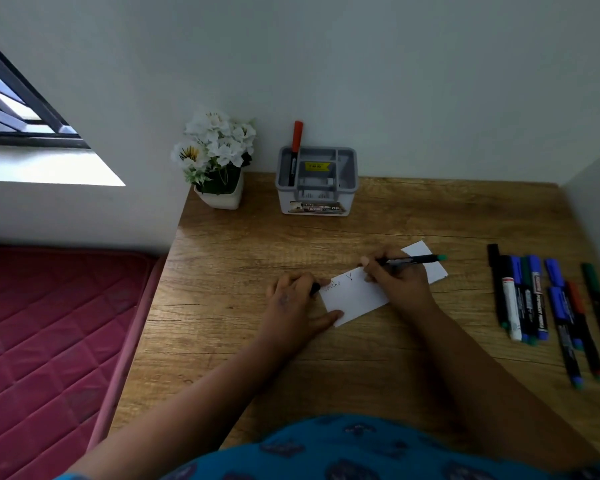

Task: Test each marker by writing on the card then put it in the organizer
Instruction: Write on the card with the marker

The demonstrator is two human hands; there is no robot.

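Marker (409,260) pinched in my right hand (395,278), tip on the card (355,296); my left hand (293,306) pressing the card's edge, a dark cap (315,288) under its fingers

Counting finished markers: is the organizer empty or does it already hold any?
Not empty. One red-capped marker stands upright in the left compartment of the grey organizer; its other compartments look empty.

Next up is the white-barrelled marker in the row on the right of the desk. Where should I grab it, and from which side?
Take the white-barrelled marker at mid-barrel, pinching from above. It lies flat on the wooden desk, packed against dark markers on both sides, so a sideways approach looks blocked. The right hand, nearer, is busy writing with a green-ended pen.
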